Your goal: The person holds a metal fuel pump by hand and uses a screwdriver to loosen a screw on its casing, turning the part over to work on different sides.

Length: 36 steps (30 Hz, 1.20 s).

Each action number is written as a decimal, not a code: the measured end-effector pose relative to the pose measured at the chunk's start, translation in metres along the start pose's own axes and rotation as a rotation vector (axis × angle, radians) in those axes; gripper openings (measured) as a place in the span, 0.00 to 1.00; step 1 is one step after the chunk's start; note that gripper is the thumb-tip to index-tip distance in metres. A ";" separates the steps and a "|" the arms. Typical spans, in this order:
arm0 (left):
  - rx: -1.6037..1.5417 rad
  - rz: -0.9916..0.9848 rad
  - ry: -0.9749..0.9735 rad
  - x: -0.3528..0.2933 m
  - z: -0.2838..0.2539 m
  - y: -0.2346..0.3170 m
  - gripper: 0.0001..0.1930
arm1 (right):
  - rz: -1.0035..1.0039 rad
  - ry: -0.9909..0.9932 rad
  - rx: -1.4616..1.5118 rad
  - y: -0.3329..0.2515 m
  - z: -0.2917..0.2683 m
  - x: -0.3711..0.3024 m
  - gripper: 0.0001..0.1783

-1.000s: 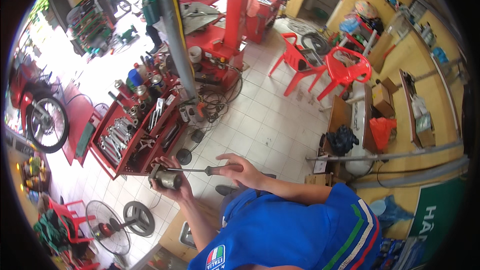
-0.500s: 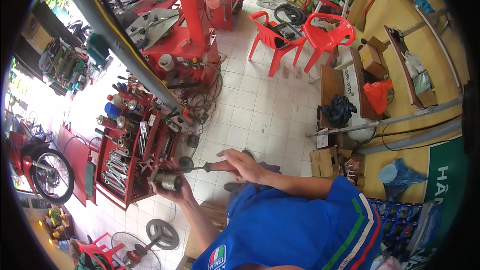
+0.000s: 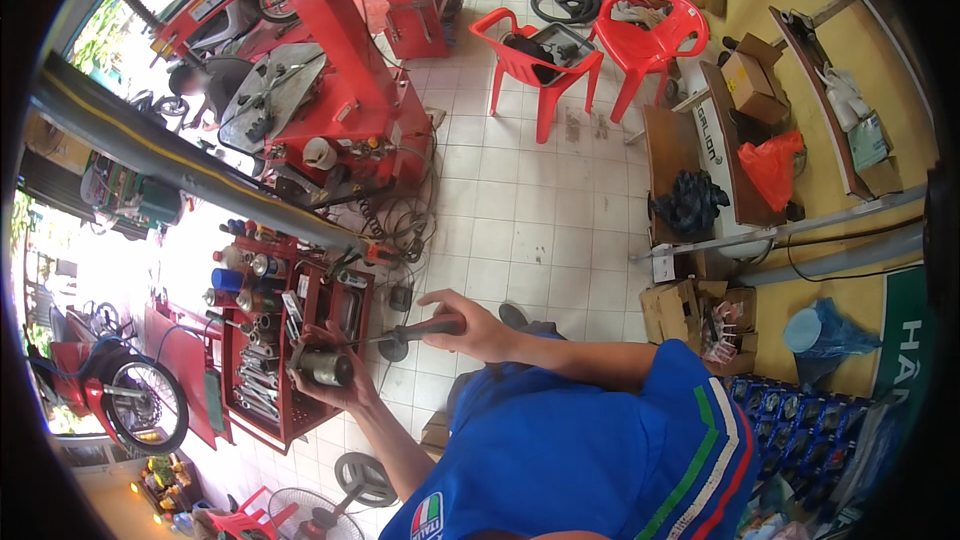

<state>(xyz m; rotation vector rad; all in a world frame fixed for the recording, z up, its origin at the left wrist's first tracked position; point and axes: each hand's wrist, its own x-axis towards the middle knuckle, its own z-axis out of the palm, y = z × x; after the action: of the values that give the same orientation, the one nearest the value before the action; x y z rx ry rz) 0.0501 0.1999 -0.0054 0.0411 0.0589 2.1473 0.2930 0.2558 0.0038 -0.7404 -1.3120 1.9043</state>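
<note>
In my left hand (image 3: 352, 394) is a cylindrical metal part (image 3: 326, 369), dull brass-grey with a wider flange at its far end. My fingers curl round it from beneath and behind. A screwdriver (image 3: 437, 328) with a dark red and black handle lies in my right hand (image 3: 480, 332), thumb on the near side and index finger raised off the handle. Its shaft points left toward the metal part; the tip is hard to make out there, so I cannot tell whether it touches. Both hands are in front of my body, beside the red tool cart (image 3: 285, 432).
Wrenches (image 3: 258, 385) and spray cans (image 3: 268, 266) fill the cart. A grey post (image 3: 200, 180) slants above it. Ahead stand a red tyre machine (image 3: 350, 130) and two red chairs (image 3: 545, 65). Cardboard boxes (image 3: 672, 315) sit right; a fan (image 3: 315, 518) stands lower left. Someone crouches far left.
The view has shifted, so the cart and post appear elsewhere in the picture. Both hands keep their hold; my right index finger has lifted further off the screwdriver handle.
</note>
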 end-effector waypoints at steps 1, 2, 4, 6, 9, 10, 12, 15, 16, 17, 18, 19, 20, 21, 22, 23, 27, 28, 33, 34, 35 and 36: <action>0.018 -0.006 0.000 0.003 0.002 -0.007 0.27 | 0.121 -0.048 0.047 -0.004 -0.012 0.005 0.25; 0.030 -0.011 0.002 0.005 0.004 -0.017 0.27 | 0.243 -0.094 0.088 -0.009 -0.023 0.006 0.25; 0.032 -0.036 0.013 0.014 0.009 -0.032 0.28 | 0.264 -0.071 0.104 -0.003 -0.039 0.009 0.26; 0.046 -0.065 0.008 0.020 0.020 -0.047 0.29 | 0.150 -0.013 0.096 -0.010 -0.045 0.008 0.27; 0.042 -0.111 -0.007 0.023 0.038 -0.064 0.31 | -0.155 0.108 -0.023 -0.015 -0.039 0.000 0.28; 0.059 -0.125 -0.007 0.026 0.036 -0.064 0.30 | -0.051 0.089 -0.024 -0.017 -0.043 0.002 0.29; 0.091 -0.159 0.003 0.035 0.027 -0.058 0.28 | 0.168 0.058 -0.023 -0.029 -0.050 0.004 0.30; 0.210 -0.191 -0.064 0.047 0.023 -0.059 0.27 | 0.233 0.037 0.009 -0.011 -0.057 0.006 0.32; 0.200 -0.198 -0.052 0.050 0.022 -0.062 0.26 | 0.202 0.052 0.019 -0.007 -0.057 0.005 0.33; 0.191 -0.209 -0.029 0.049 0.024 -0.067 0.25 | 0.107 0.110 0.035 -0.015 -0.049 -0.003 0.33; 0.183 -0.221 -0.007 0.049 0.026 -0.073 0.24 | 0.011 0.168 0.050 -0.019 -0.045 -0.008 0.33; 0.144 -0.248 0.005 0.049 0.030 -0.078 0.23 | -0.186 0.218 -0.120 -0.014 -0.046 -0.008 0.32; 0.144 -0.244 0.025 0.047 0.034 -0.084 0.23 | -0.156 0.241 -0.042 -0.017 -0.046 -0.007 0.31; 0.145 -0.241 0.046 0.046 0.037 -0.090 0.22 | -0.128 0.265 0.036 -0.021 -0.045 -0.006 0.29; 0.146 -0.238 0.066 0.043 0.037 -0.094 0.22 | -0.101 0.289 0.115 -0.025 -0.047 -0.007 0.28; 0.175 -0.210 0.054 0.044 0.034 -0.093 0.21 | 0.058 0.266 0.134 -0.029 -0.057 -0.008 0.26; 0.219 -0.272 -0.011 0.056 0.017 -0.097 0.20 | 0.154 0.240 0.137 -0.038 -0.066 -0.017 0.18; 0.229 -0.266 -0.013 0.056 0.018 -0.101 0.20 | 0.016 0.275 0.073 -0.032 -0.064 -0.019 0.19; 0.163 -0.361 -0.030 0.053 0.020 -0.128 0.20 | 0.093 0.275 0.183 -0.019 -0.080 -0.030 0.23; 0.169 -0.359 -0.046 0.053 0.017 -0.127 0.21 | 0.235 0.235 0.280 -0.022 -0.088 -0.032 0.24; 0.175 -0.368 -0.063 0.054 0.013 -0.129 0.21 | 0.212 0.237 0.243 -0.025 -0.091 -0.035 0.26; 0.157 -0.373 -0.060 0.054 0.009 -0.131 0.22 | 0.190 0.241 0.205 -0.028 -0.094 -0.037 0.27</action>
<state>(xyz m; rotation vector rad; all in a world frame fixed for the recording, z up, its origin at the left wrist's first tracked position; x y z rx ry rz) 0.1309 0.3172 -0.0035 0.1730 0.1851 1.7639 0.3942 0.2839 0.0026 -0.9807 -0.9111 1.9886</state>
